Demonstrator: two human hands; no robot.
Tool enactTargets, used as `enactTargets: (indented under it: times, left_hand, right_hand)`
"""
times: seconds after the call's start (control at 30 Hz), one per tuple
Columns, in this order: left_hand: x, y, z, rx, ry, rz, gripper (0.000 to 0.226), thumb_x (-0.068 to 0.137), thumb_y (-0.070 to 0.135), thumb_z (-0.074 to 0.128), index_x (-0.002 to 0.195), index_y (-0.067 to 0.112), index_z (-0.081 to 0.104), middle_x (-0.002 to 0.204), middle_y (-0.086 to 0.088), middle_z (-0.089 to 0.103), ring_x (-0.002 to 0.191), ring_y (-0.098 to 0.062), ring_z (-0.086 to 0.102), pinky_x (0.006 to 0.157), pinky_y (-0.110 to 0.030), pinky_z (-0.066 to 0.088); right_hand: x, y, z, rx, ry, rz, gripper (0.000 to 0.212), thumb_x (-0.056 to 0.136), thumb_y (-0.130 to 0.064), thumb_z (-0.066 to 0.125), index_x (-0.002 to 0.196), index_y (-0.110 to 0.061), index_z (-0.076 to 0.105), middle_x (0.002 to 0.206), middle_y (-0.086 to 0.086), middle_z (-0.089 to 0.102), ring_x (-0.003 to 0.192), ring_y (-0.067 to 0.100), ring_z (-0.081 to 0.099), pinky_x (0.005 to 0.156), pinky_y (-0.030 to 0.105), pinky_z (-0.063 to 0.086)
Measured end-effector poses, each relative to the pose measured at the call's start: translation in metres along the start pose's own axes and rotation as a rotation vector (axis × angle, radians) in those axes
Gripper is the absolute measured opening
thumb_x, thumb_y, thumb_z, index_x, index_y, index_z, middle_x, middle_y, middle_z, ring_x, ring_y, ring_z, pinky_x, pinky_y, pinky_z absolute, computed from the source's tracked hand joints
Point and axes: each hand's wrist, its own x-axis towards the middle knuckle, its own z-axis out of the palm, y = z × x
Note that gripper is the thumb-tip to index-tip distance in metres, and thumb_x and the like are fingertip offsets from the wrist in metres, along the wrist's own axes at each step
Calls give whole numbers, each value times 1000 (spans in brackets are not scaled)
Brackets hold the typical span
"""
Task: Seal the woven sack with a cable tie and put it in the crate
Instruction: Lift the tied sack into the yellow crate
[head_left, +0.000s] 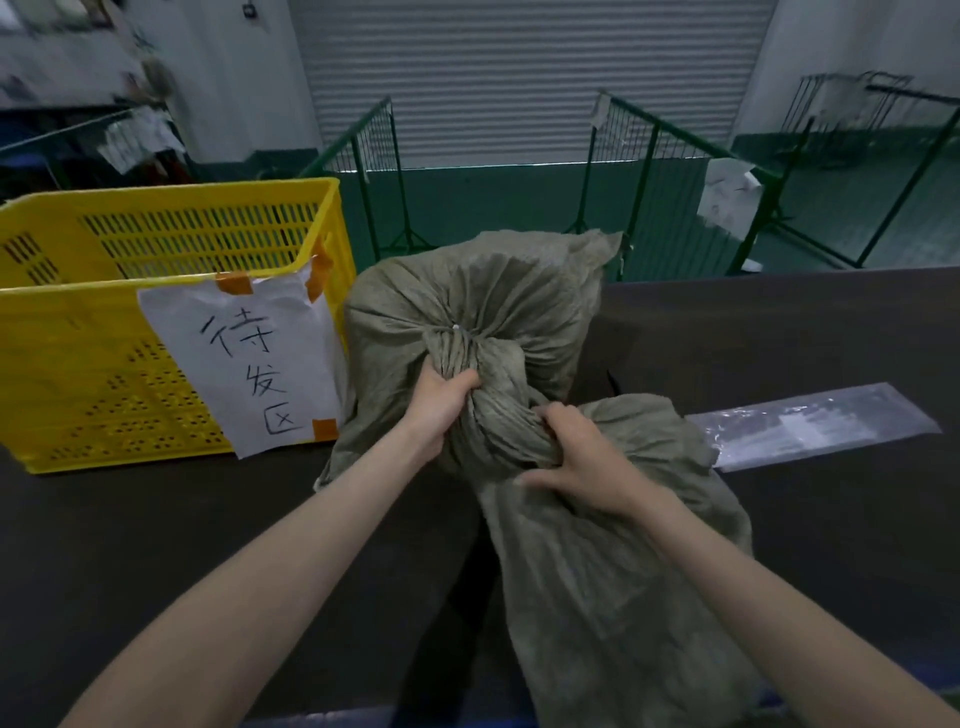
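A full grey-green woven sack (467, 291) lies on the dark table, its mouth gathered into a twisted neck that points toward me. A small white cable tie (456, 328) circles the neck close to the sack's body. My left hand (439, 402) grips the neck just below the tie. My right hand (576, 457) holds the twisted neck lower down, where the loose end of the cloth fans out over the table's front edge. A yellow slatted crate (171, 234) stands to the left of the sack, with a white handwritten paper sign (244, 364) taped to its front.
A clear plastic packet of cable ties (815, 431) lies on the table (156, 519) to the right. Behind the table are green wire-mesh cage frames (644, 140) and a roller shutter door (519, 78). Shelving and clutter fill the far left.
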Motion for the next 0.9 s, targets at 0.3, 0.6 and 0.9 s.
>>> enactTargets:
  times: [0.3,0.6,0.9]
  left_hand:
    - [25,53,-17,762,-278,239,49,82,0,56,130,10,51,125,-3,60,123,-19,51,99,-19,37]
    - [34,121,-24,1166,-186,558,30,83,10,54,112,13,60,112,-15,60,110,-30,54,91,-40,43]
    - [34,182,-46,1481,127,926,32,83,19,61,113,9,56,98,-18,52,90,-37,55,68,-38,36]
  right_hand:
    - [66,7,-54,-423,329,14,61,81,-34,64,135,-16,41,139,9,43,128,30,37,99,47,34]
    - [112,-4,-71,-842,188,87,32,79,-7,58,110,-8,51,108,14,58,103,35,49,84,47,39]
    - [127,-37,-124,-742,444,-146,34,61,-1,67,94,-4,58,96,16,59,90,37,54,79,45,44]
